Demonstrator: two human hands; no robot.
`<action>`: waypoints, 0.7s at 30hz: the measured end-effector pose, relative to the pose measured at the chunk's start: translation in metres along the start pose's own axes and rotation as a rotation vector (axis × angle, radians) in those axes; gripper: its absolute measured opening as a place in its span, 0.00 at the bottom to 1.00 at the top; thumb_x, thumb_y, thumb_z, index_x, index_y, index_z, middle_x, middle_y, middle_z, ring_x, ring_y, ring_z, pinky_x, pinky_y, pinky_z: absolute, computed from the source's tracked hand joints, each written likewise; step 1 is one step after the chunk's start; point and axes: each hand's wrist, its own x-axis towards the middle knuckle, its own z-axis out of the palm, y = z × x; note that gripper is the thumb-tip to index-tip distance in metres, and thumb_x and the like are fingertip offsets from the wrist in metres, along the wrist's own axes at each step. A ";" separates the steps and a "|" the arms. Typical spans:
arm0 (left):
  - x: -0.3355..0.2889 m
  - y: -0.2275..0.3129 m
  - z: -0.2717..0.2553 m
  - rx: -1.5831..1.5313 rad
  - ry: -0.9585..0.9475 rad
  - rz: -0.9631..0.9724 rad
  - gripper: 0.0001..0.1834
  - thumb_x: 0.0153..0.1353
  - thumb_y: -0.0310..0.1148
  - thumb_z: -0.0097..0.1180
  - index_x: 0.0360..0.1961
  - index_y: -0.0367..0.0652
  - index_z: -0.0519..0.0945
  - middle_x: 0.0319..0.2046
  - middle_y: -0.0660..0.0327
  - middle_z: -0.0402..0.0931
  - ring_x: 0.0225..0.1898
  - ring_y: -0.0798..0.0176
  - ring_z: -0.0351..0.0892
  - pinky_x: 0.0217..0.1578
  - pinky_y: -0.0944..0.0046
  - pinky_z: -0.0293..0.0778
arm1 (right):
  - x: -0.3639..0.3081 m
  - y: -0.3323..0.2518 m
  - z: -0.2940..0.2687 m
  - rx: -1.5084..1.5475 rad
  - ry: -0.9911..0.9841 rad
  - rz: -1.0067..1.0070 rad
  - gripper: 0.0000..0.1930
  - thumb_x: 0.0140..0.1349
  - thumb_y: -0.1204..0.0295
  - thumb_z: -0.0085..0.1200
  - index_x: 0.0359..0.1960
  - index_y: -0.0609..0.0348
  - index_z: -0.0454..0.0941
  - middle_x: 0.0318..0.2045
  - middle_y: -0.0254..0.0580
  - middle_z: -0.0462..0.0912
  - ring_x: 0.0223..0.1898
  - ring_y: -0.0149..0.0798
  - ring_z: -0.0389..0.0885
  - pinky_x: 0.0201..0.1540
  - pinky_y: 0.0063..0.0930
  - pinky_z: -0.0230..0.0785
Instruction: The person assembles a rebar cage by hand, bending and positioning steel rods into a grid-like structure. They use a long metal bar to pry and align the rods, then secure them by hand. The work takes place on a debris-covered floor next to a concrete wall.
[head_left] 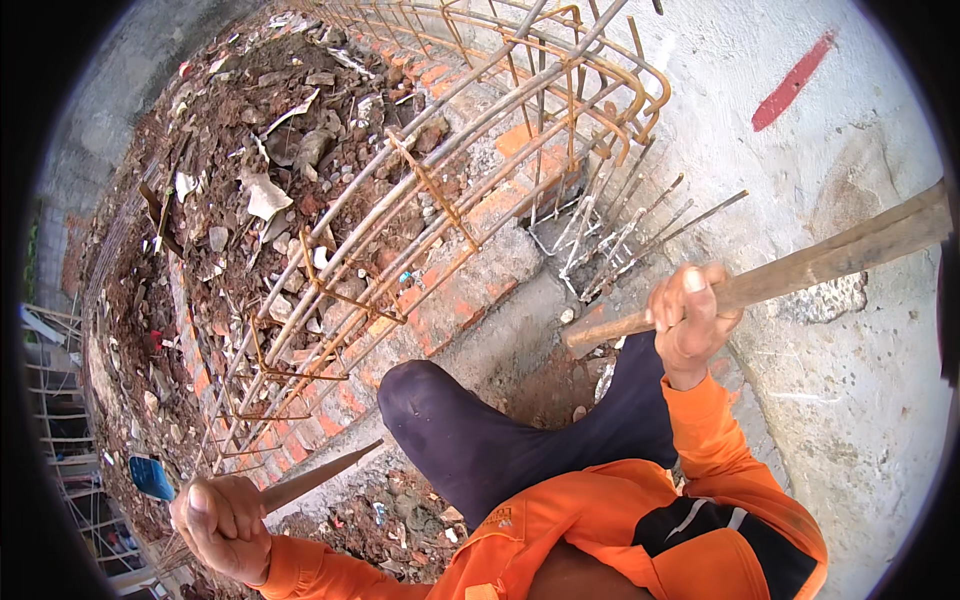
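Observation:
My left hand (225,525) is closed around a tapered wooden stick (320,475), low on the left. The thin end of that stick points toward my bent knee. On the right, my right hand (690,315) grips a longer, flat wooden stick (840,250) near its narrow end. This second piece widens as it runs up to the right, in front of the grey wall, and its far end leaves the view. Both hands are apart from the rusty steel rebar cage (433,190) that slants between them.
A brick footing (480,300) runs beneath the cage. Short rebar ends (610,235) stick up beside the plastered wall (860,370), which has a red mark. Soil and rubble (260,150) are heaped at the far left. A blue object (150,478) lies near my left hand.

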 end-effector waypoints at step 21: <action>-0.061 -0.269 -0.058 0.653 -0.304 -0.490 0.20 0.61 0.33 0.47 0.15 0.32 0.67 0.10 0.59 0.59 0.16 0.71 0.56 0.19 0.61 0.58 | -0.146 0.209 0.016 -0.159 0.005 0.571 0.13 0.59 0.74 0.51 0.16 0.59 0.66 0.13 0.32 0.68 0.14 0.27 0.68 0.19 0.24 0.63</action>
